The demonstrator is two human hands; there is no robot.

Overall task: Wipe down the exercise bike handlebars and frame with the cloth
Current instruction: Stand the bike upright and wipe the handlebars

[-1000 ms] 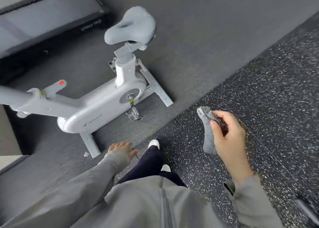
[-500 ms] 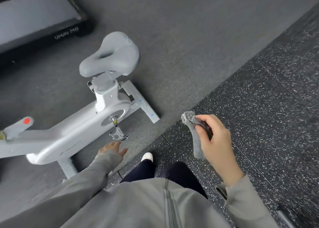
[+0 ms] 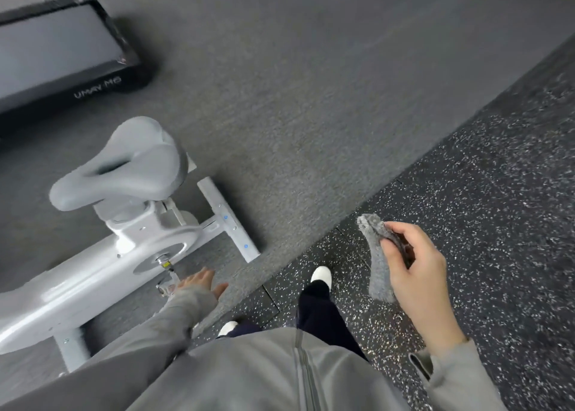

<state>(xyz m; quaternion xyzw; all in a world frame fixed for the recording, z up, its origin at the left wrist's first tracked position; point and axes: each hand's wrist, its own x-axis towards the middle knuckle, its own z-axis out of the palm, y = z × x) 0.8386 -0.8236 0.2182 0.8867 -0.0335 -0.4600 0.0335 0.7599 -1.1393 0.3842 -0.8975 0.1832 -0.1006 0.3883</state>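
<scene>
The right hand (image 3: 417, 273) pinches the cloth (image 3: 378, 261) over the speckled floor, well right of the bike (image 3: 102, 273), the left hand (image 3: 200, 283) hangs relaxed near its pedal, so wiping looks unstarted: next, carry the cloth leftward to the frame.

floor (image 3: 311, 93): grey mat, speckled rubber | on it: exercise bike (image 3: 93, 273), treadmill (image 3: 62, 55)
</scene>
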